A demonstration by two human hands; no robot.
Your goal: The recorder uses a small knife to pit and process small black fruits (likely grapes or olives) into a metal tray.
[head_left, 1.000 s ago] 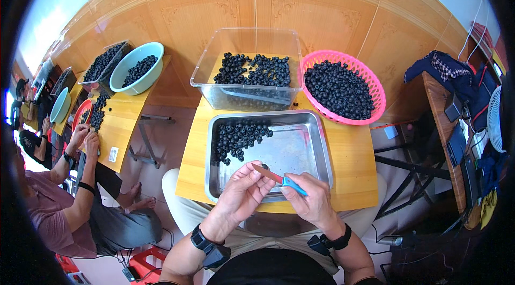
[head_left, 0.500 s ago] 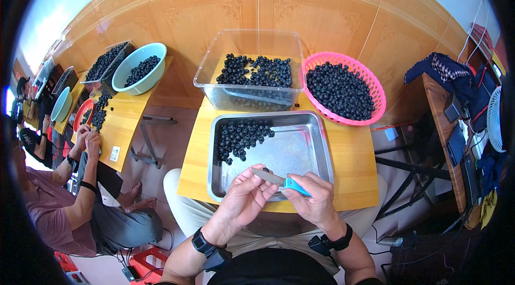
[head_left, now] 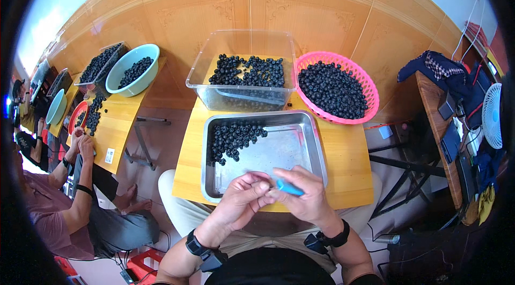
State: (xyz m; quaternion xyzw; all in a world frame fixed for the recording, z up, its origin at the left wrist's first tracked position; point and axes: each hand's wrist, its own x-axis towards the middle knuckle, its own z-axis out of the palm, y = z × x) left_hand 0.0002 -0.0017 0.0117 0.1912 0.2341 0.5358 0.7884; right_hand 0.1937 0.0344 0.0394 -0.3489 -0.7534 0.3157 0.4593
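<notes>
Fingers of the right hand (head_left: 308, 196) gripped one blue-handled knife (head_left: 290, 188) over one metal tray (head_left: 281, 159); the left hand (head_left: 241, 196) was curled, its hold unclear. One berry cluster (head_left: 233, 140) lay at the tray's far left.

Head camera: the left of two fisheyes worn side by side on the person's head, set above the near side of the steel tray (head_left: 289, 148) and facing forward and steeply down
Steel tray: close below the lens, seen from above so that its floor shows
Hands: left hand (head_left: 241, 199) and right hand (head_left: 307, 196) at the tray's near edge, nearer the lens than its far edge, forearms reaching in from the wearer's side
Wood panelling (head_left: 214, 16): beyond the tray, faced nearly straight on, its level lines bowed by the wide lens
Neighbouring bench (head_left: 120, 132): left of the tray, farther off, caught at a slant
Side bench (head_left: 433, 110): right of the tray, bent toward the black rim
</notes>
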